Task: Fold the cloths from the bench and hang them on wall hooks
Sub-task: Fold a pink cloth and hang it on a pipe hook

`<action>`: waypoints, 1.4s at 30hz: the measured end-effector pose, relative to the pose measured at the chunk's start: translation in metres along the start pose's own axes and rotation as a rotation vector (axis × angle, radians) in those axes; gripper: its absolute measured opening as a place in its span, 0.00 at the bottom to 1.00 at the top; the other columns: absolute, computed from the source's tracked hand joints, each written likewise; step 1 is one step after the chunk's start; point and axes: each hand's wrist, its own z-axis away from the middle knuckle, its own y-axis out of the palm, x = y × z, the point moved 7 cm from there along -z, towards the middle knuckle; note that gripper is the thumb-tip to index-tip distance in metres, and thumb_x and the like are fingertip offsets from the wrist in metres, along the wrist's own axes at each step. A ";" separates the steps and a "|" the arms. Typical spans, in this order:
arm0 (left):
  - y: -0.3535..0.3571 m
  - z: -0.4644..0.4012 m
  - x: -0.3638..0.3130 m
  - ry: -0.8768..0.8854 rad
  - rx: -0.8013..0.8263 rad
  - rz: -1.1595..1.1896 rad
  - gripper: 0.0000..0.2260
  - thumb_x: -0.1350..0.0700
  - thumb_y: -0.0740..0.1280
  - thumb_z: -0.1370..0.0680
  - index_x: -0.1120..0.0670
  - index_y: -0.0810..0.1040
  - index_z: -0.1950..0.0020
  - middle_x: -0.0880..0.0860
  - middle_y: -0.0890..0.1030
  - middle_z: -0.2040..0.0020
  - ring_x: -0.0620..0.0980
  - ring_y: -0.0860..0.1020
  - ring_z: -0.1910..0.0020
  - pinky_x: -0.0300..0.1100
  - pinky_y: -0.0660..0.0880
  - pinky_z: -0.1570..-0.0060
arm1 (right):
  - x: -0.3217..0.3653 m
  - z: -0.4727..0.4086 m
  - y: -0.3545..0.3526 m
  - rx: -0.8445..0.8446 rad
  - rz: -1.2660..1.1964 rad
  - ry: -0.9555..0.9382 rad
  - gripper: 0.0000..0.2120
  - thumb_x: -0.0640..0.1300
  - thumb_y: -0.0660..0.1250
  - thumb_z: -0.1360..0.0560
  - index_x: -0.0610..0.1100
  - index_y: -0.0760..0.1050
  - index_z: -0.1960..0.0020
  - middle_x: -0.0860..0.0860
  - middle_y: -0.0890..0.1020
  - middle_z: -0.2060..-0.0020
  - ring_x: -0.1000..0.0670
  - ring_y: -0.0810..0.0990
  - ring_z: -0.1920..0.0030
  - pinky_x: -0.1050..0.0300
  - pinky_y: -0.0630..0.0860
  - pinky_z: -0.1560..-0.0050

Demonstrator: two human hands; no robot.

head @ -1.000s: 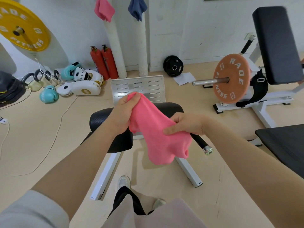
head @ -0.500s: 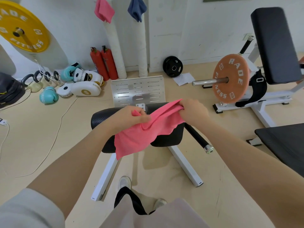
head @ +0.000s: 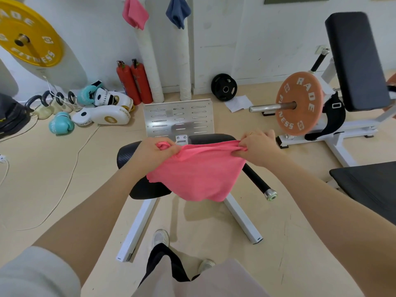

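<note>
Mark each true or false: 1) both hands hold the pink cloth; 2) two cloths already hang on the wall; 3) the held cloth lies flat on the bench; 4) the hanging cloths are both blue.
1) True: left hand and right hand each pinch the pink cloth.
2) True: a pink hanging cloth and a blue hanging cloth.
3) False: it hangs between the hands above the bench.
4) False: one is pink.
</note>
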 end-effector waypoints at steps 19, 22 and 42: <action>-0.046 0.019 0.134 -0.552 -0.240 0.756 0.13 0.60 0.54 0.22 0.54 0.75 0.60 0.48 0.78 0.67 0.47 0.72 0.61 0.40 0.68 0.60 | 0.073 -0.046 0.068 0.310 -0.925 -0.040 0.10 0.35 0.65 0.27 0.37 0.72 0.68 0.40 0.74 0.47 0.46 0.72 0.46 0.49 0.66 0.38; -0.062 0.008 0.158 -0.553 -0.203 0.608 0.11 0.55 0.56 0.24 0.49 0.77 0.61 0.45 0.78 0.67 0.47 0.72 0.64 0.40 0.67 0.64 | 0.095 -0.061 0.079 0.438 -1.000 -0.067 0.08 0.38 0.67 0.29 0.36 0.73 0.64 0.37 0.75 0.59 0.45 0.73 0.57 0.50 0.69 0.50; -0.096 -0.126 0.274 -0.524 -0.010 0.558 0.06 0.58 0.60 0.20 0.51 0.75 0.52 0.50 0.77 0.57 0.48 0.73 0.58 0.45 0.71 0.52 | 0.133 -0.192 0.107 0.408 0.061 0.086 0.17 0.50 0.52 0.22 0.48 0.65 0.68 0.51 0.70 0.65 0.47 0.71 0.58 0.54 0.65 0.56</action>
